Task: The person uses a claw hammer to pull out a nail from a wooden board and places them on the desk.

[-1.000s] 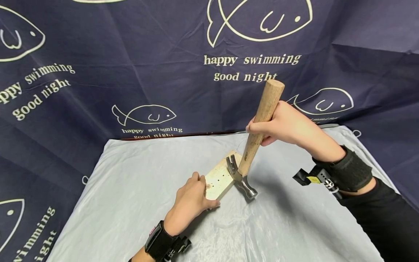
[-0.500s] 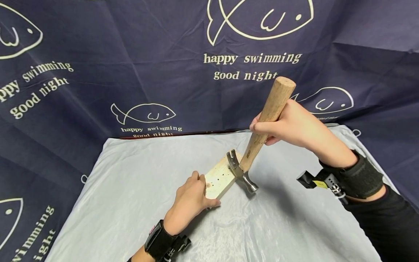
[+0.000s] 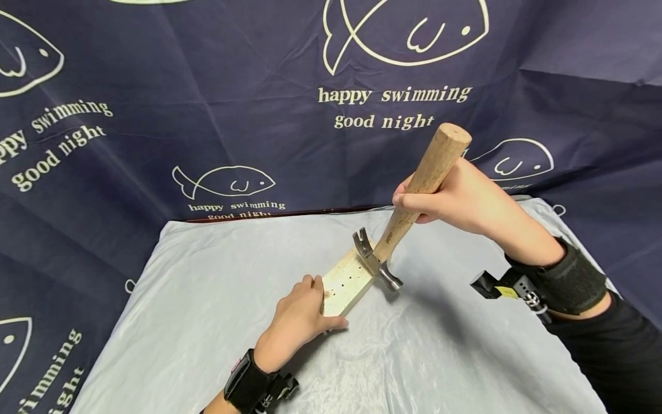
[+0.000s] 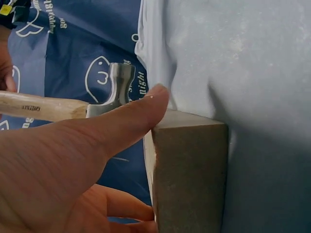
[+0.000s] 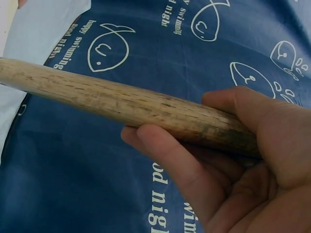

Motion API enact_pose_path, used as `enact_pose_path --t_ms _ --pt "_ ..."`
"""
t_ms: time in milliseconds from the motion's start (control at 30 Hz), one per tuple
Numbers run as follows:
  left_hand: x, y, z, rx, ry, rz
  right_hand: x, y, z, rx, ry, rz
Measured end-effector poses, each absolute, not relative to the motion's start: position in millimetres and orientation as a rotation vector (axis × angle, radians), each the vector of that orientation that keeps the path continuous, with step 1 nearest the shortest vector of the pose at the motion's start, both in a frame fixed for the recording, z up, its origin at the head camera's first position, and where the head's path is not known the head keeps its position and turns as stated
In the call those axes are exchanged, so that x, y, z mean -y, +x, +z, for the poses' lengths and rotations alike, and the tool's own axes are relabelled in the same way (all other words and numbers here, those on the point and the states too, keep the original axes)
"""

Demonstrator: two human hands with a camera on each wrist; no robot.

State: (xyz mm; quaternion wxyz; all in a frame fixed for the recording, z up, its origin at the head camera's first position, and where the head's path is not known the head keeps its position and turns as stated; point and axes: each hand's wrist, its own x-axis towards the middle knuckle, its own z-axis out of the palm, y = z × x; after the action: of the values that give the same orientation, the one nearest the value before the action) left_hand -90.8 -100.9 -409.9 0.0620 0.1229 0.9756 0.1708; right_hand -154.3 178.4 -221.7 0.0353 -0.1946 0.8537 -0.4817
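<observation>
A person's left hand (image 3: pixel 297 315) grips the near end of a wooden board (image 3: pixel 350 280) on a pale cloth (image 3: pixel 222 299), thumb along the near right corner, fingers over the opposite edge. The right hand (image 3: pixel 462 195) grasps a hammer (image 3: pixel 395 230), fingers curled round its handle (image 5: pixel 121 99) and the butt rising above them. Down the handle from that grip, the metal head (image 3: pixel 371 263) lies over the board's far part, beyond the left fingertips, its claw (image 3: pixel 361 241) tipped upward and its striking face (image 3: pixel 391 283) jutting past the right edge. Whether the head touches the wood cannot be told. Small dark holes (image 3: pixel 342 285) dot the surface just beyond the left fingers. The step in hand appears to be working the hammer at that far part; the next move probably calls for a firm left hold and a controlled right wrist.
</observation>
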Motion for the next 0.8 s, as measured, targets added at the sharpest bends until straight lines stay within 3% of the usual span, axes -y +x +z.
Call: enact_pose_path --t_ms 800 --pt "79.5 -109.2 -395.7 -3.221 0.633 0.937 -180.8 -134.4 -225.4 -2.598 -0.65 -1.49"
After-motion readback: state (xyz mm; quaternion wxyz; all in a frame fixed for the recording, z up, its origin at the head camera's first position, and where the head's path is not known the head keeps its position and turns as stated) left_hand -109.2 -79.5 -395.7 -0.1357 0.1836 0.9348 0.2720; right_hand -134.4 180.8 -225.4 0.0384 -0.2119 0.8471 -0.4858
